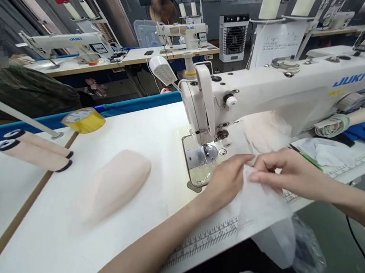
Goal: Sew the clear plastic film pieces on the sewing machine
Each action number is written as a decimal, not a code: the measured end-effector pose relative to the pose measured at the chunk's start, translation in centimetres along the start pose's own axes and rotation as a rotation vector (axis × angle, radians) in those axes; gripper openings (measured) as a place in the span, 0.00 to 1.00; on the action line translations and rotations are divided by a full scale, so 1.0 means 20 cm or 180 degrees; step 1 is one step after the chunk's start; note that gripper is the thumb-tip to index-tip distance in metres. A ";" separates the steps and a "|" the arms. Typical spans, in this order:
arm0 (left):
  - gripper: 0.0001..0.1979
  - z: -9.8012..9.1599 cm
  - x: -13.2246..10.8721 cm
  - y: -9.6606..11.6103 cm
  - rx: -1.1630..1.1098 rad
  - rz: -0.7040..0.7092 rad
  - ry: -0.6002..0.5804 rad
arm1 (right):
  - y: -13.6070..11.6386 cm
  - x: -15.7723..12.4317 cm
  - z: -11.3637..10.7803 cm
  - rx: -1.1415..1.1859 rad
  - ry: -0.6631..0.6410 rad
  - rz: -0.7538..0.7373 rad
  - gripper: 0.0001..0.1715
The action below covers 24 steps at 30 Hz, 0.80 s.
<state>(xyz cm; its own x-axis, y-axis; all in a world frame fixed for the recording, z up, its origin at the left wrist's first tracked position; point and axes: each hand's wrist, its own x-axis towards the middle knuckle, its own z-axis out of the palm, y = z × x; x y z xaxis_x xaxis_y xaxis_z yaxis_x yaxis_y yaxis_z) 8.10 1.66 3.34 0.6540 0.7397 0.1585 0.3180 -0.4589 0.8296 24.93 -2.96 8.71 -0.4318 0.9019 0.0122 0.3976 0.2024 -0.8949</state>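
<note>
Over white ruler-edged table point(67, 253), pinching sheer white cloth point(263, 206) between left hand point(225, 179) and right hand point(285, 170); apparently unfinished, cannot discern stitching.

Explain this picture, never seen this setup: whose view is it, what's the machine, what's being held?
There's one picture, from a camera worn on a person's head, facing forward and down. No robot: the two bare hands are the wearer's own. The big white machine is a sewing machine, its needle area just beyond the left hand. The right hand pinches a sheer white cloth that hangs over the table's front edge. The left hand's fingertips are close beside that grip; whether they grip too is hidden. On the white table lie a pale pink piece, two pinkish thread spools and a roll of yellow tape.
</note>
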 end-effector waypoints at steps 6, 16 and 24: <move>0.22 -0.12 -0.32 0.04 -0.2508 -0.1155 -0.0018 | 0.13 0.11 0.11 0.0711 -0.0032 0.0448 0.22; 0.11 -0.18 -0.43 0.07 -0.2272 -0.1293 0.0603 | 0.16 0.14 0.24 0.1453 -0.0416 0.0691 0.19; 0.12 -0.18 -0.40 0.17 -0.0415 -0.1232 0.0407 | 0.15 0.10 0.30 0.2016 -0.1238 0.0660 0.17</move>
<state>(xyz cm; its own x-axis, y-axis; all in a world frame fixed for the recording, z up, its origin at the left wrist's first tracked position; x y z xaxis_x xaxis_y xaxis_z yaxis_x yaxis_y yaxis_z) 1.46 -3.91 6.85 0.4105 0.9040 -0.1196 0.4285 -0.0755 0.9004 20.39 -2.87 3.36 -0.6991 0.6748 -0.2365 0.0129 -0.3188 -0.9477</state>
